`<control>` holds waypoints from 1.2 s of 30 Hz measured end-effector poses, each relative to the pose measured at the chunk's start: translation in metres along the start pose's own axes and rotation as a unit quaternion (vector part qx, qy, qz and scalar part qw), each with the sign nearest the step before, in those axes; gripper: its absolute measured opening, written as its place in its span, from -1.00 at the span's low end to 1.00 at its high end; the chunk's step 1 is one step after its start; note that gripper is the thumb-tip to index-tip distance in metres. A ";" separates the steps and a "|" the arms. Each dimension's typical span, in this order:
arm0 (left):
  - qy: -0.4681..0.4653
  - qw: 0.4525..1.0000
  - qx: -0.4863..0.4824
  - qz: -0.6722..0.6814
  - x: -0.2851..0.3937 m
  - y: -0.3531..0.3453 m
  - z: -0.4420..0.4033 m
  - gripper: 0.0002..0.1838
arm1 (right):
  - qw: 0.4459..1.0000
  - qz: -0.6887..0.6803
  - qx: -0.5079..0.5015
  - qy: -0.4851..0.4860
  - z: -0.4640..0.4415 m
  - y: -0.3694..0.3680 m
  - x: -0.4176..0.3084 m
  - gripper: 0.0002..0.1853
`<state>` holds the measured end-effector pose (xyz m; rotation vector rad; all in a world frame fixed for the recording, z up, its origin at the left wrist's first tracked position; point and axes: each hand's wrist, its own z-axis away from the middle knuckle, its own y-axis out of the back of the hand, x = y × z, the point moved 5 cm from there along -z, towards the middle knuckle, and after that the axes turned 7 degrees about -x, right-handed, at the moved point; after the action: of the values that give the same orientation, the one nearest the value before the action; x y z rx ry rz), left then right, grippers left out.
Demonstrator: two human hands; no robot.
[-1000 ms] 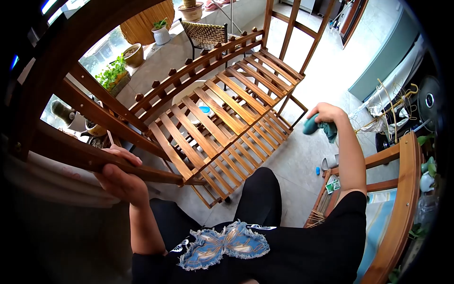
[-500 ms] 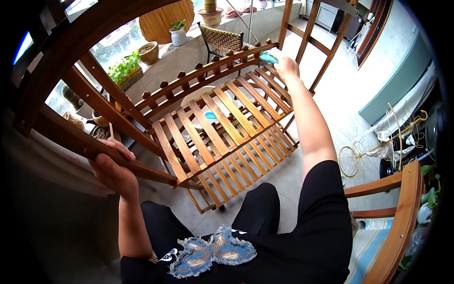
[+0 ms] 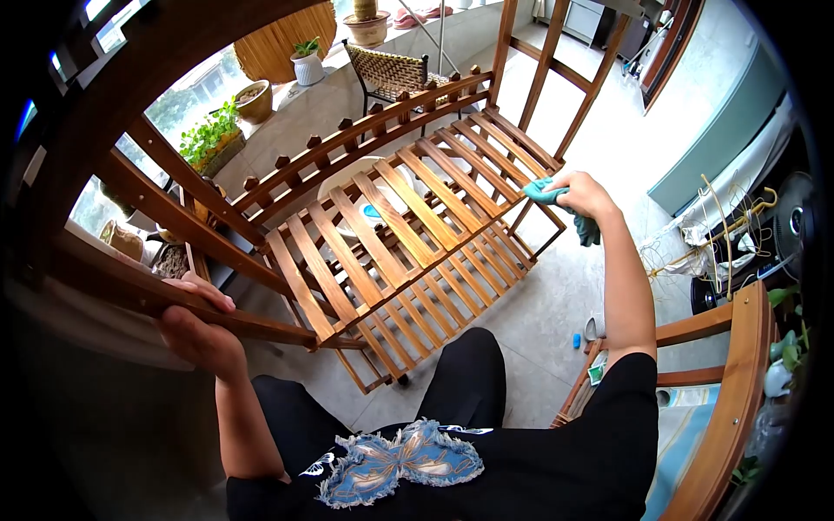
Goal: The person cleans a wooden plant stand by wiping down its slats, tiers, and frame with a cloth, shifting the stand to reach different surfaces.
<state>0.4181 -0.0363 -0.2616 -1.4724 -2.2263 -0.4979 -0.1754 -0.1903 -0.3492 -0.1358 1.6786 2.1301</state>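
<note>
A wooden rack [image 3: 380, 280] with slatted shelves stands before me. My right hand [image 3: 588, 194] pinches a crumpled teal cloth [image 3: 546, 189] at the right end of the upper shelf. One part of the cloth lies at the slat ends, and the rest hangs below my fingers. On the left, my left hand [image 3: 204, 334] is closed around a dark wooden rail [image 3: 252, 325] of the rack, fingers over its top. A second slatted shelf [image 3: 434, 306] shows beneath the upper one. Through the slats I see a pale round basin [image 3: 346, 178] and something blue in it.
A woven chair [image 3: 395, 76] stands behind the rack. Potted plants [image 3: 208, 139] line the window ledge. At right are a wooden chair [image 3: 745, 365] with a striped cushion and wire hangers [image 3: 725, 230]. A small blue object [image 3: 576, 341] lies on the tiled floor.
My right hand has moved with the cloth from the far right corner of the upper shelf toward me, to its right front end. My left hand stays on the rail. The view has shifted slightly.
</note>
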 end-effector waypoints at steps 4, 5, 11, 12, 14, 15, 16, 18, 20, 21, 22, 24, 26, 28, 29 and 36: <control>-0.003 1.000 -0.014 -0.005 0.004 -0.002 -0.001 -0.46 | 0.992 -0.068 0.103 0.032 -0.023 0.043 0.001 -0.66; -0.005 1.000 -0.011 -0.009 0.004 -0.001 0.000 -0.46 | 0.984 -0.058 0.160 0.059 -0.042 0.050 -0.010 -0.65; 0.014 1.000 -0.001 -0.020 0.001 0.001 0.001 -0.47 | 0.925 0.028 0.351 0.142 -0.149 0.021 -0.107 -0.58; 0.013 1.000 0.003 -0.022 0.000 0.002 0.000 -0.47 | 0.933 0.046 0.336 0.122 -0.159 0.012 -0.120 -0.54; 0.025 0.999 0.001 -0.027 0.000 0.003 0.002 -0.46 | 0.953 0.007 0.246 0.177 -0.169 -0.025 -0.123 -0.37; 0.032 0.999 0.001 -0.028 0.002 0.000 0.002 -0.44 | 0.961 0.031 0.219 0.165 -0.177 -0.043 -0.119 -0.35; 0.036 0.999 -0.005 -0.029 0.000 0.001 0.002 -0.44 | 0.968 0.055 0.190 0.151 -0.180 -0.057 -0.114 -0.34; 0.036 0.999 -0.002 0.012 -0.006 0.006 0.002 -0.43 | 0.971 0.057 0.204 0.114 -0.186 -0.058 -0.100 -0.46; 0.041 0.999 -0.007 0.001 -0.004 0.003 0.002 -0.41 | 0.980 0.154 0.115 0.059 -0.136 -0.032 -0.095 -0.54; 0.045 0.999 0.004 -0.004 -0.004 0.003 0.003 -0.41 | 0.979 0.109 0.147 0.088 -0.122 -0.031 -0.074 -0.57; 0.045 0.999 0.016 -0.008 -0.004 0.003 0.002 -0.41 | 0.975 0.123 0.144 0.119 -0.114 -0.033 -0.051 -0.55; 0.042 0.999 0.015 -0.011 -0.002 0.002 0.001 -0.40 | 0.975 0.169 0.106 0.094 -0.053 -0.015 -0.042 -0.55; 0.037 0.999 0.013 -0.017 -0.002 0.003 0.002 -0.41 | 0.980 0.152 0.099 0.085 -0.030 -0.011 -0.007 -0.55; 0.036 0.999 0.010 -0.015 -0.002 0.001 0.000 -0.41 | 0.994 0.102 0.029 -0.010 -0.005 0.016 0.001 -0.60; 0.035 0.999 0.011 -0.021 0.000 0.000 0.001 -0.41 | 1.000 0.022 -0.005 0.002 -0.014 0.025 0.021 -0.61; 0.026 1.000 0.004 -0.013 0.001 0.000 0.001 -0.40 | 0.955 -0.036 0.275 0.106 -0.067 0.080 -0.085 -0.61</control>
<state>0.4180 -0.0349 -0.2617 -1.4126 -2.2060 -0.5298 -0.1414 -0.2910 -0.2663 -0.2588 2.2863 1.5630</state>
